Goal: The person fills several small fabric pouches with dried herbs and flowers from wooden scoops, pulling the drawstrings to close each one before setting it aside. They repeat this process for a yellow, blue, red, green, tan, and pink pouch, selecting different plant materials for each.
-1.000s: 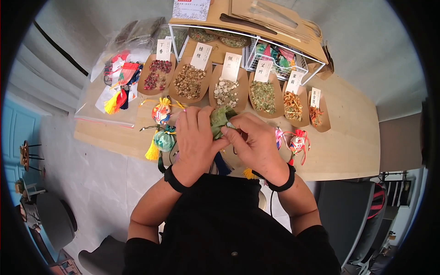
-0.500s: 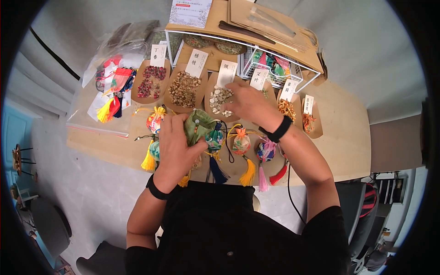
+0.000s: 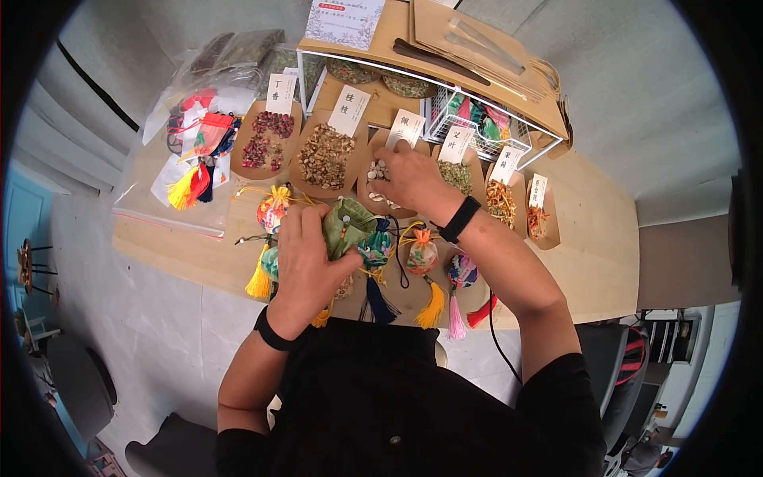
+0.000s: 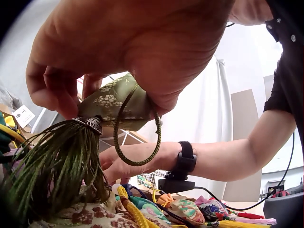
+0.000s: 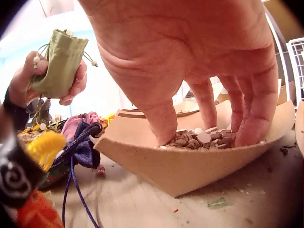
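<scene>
My left hand (image 3: pixel 300 253) holds up a green drawstring pouch (image 3: pixel 346 229) between thumb and fingers, its mouth gathered open at the top. In the left wrist view a dark green tassel (image 4: pixel 61 156) hangs from the patterned cloth of the pouch, beside a loop of cord (image 4: pixel 118 142). Over the third boat-shaped paper tray (image 5: pixel 142 164), my right hand (image 3: pixel 415 179) reaches down. Its thumb and fingers, spread apart, dip into brown and whitish dried herb pieces (image 5: pixel 204 137).
Other paper trays of dried herbs, such as the red buds (image 3: pixel 266 141) and brown chips (image 3: pixel 324 159), stand in a row with labels. Finished sachets with tassels (image 3: pixel 421 254) line the front edge. Behind is a raised shelf (image 3: pixel 366 36); a plastic bag (image 3: pixel 171 208) lies left.
One second ago both hands were together at the pouch. The right hand has since left it and lowered its fingers into the herb tray, while the left hand moved slightly left with the pouch.
</scene>
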Motion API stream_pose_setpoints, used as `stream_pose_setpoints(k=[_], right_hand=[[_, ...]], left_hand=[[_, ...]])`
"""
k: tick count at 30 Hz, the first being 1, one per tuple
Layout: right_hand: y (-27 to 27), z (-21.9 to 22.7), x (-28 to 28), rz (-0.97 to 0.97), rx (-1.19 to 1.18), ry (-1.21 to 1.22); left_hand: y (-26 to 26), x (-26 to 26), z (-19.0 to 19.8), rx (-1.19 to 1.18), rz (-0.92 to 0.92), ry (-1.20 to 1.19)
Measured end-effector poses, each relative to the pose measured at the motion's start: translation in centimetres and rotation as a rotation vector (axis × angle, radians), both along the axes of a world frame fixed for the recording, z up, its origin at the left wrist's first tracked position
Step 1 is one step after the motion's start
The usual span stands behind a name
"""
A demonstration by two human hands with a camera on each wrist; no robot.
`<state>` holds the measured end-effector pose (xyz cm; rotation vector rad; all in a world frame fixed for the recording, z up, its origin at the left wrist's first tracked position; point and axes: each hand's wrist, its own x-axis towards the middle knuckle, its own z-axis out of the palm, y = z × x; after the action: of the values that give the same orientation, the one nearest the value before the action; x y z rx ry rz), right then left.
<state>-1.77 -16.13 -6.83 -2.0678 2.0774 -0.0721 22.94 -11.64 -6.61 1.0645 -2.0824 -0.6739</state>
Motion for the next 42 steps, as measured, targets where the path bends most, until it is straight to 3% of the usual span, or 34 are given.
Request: stream_pose_setpoints(k=[12,24,27,33,42], right_hand=[[0.0,-2.4,-1.2,0.096,-0.153,-0.189],[-0.1,-2.6,-2.5,0.075,-0.182,-0.39],[0.0,-1.4,-3.3,0.083,-0.217,-0.488],[0.8,4.4,-2.8,-0.19,0.011,-0.838],[1.2,6.3,-2.7,-0.187,0.0,-0.876]], left_hand=[[-1.2,-1.9,0.4,-0.001,-0.008,-0.098],[-3.7,-3.9,0.1,-0.089,0.0,-0.246],[-4.4,-4.5,-0.2,-0.087,-0.004,-0.289],[-5.6,-6.4,-0.6,-0.086,-0.009,-0.323],[-5.8,-9.4,-1.4,-0.085,0.024,-0.259]])
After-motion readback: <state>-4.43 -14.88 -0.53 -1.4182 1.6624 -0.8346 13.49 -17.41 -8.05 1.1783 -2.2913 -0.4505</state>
